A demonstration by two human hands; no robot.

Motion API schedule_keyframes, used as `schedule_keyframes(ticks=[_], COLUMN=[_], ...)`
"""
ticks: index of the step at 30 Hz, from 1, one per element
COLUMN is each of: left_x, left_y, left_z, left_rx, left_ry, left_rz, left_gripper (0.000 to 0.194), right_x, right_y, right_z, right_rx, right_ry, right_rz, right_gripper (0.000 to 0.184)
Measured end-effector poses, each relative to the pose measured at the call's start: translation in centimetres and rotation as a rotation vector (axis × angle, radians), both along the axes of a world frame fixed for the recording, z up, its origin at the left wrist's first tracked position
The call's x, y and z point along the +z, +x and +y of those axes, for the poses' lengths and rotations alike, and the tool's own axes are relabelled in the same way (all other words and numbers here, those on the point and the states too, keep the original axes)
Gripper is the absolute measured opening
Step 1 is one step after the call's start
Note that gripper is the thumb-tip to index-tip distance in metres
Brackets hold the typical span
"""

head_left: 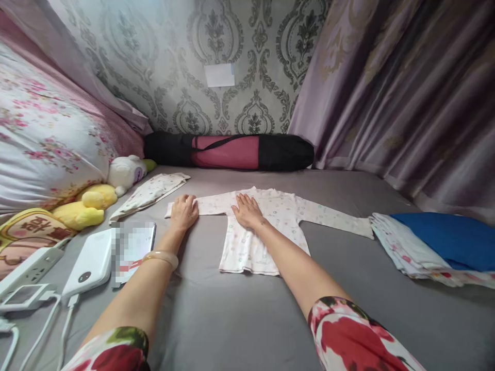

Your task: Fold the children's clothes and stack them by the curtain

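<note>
A small white long-sleeved shirt [266, 242] with a pale scattered print lies spread on the grey sheet, its sleeves out to both sides. My left hand [184, 211] rests on the left-side sleeve near the cuff, fingers slightly bent and lying over the cloth. The cuff shows just beyond that hand. My right hand [247, 210] lies flat on the upper chest of the shirt with its fingers apart, below the collar. The right-side sleeve reaches toward a folded pile of clothes and is untouched.
The folded clothes [398, 247] have a blue piece [448, 239] on top. A folded printed garment [150, 195], plush toys [126, 174], a power bank [91, 263] and a power strip [34, 268] with cables are at left. A black-and-pink long bag [228, 152] lies along the wall.
</note>
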State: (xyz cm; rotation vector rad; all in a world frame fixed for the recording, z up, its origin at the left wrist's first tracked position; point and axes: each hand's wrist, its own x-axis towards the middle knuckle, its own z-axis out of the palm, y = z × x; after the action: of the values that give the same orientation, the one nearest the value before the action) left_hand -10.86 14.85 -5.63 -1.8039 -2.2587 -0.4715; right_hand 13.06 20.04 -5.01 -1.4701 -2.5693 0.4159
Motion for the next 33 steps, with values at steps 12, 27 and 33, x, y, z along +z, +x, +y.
schedule_keyframes(ticks=[12, 27, 33], left_x=[0.6, 4.4, 3.8], left_y=[0.5, 8.7, 11.8], left_z=[-0.7, -6.4, -10.2], left_rx=[-0.008, -0.014, -0.038], left_ry=[-0.023, -0.372, -0.413], left_rz=[0.116, -0.111, -0.213], left_gripper=[0.036, 0.036, 0.036], right_x=[0.6, 3.5, 4.9], right_y=[12.8, 20.3, 19.3], right_z=[-0.6, -8.9, -12.3], right_rx=[-0.078, -0.52, -0.487], right_ry=[0.163, -0.096, -0.139], right_rz=[-0.205, -0.095, -0.212], right_gripper=[0.054, 0.033, 0.033])
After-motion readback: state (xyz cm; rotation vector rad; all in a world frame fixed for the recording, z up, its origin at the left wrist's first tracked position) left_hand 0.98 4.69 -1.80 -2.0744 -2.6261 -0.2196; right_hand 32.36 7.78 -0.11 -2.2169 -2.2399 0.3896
